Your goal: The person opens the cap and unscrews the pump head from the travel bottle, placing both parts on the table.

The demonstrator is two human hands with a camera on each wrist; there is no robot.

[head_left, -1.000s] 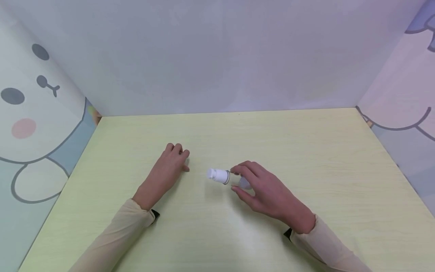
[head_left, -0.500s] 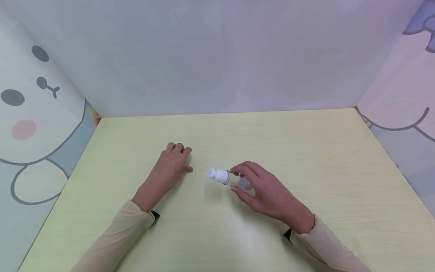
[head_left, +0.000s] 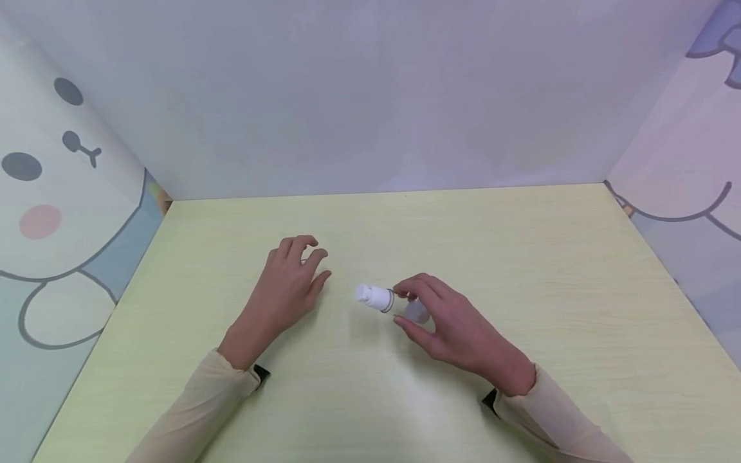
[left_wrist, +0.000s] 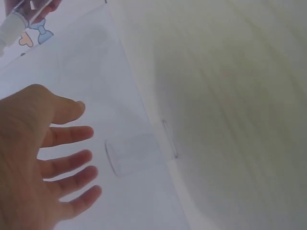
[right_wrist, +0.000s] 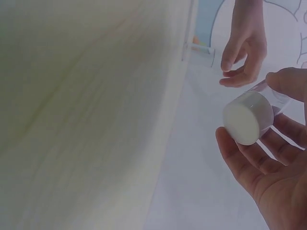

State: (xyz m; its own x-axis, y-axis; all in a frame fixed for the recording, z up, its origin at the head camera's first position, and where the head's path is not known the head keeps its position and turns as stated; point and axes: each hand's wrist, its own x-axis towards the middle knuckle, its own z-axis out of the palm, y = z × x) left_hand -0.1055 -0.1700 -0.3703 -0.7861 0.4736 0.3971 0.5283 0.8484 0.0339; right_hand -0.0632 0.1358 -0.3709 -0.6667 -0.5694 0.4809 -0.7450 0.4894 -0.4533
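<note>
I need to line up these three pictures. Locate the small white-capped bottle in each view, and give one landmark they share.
Head: the white-capped bottle is at centre, above the table, held in the right hand.
Left wrist: only a sliver of it shows at the top left corner.
Right wrist: at right, its cap faces the camera.
Shared landmark: the left hand, at left centre in the head view, lower left in its own, top right in the right wrist view.
</note>
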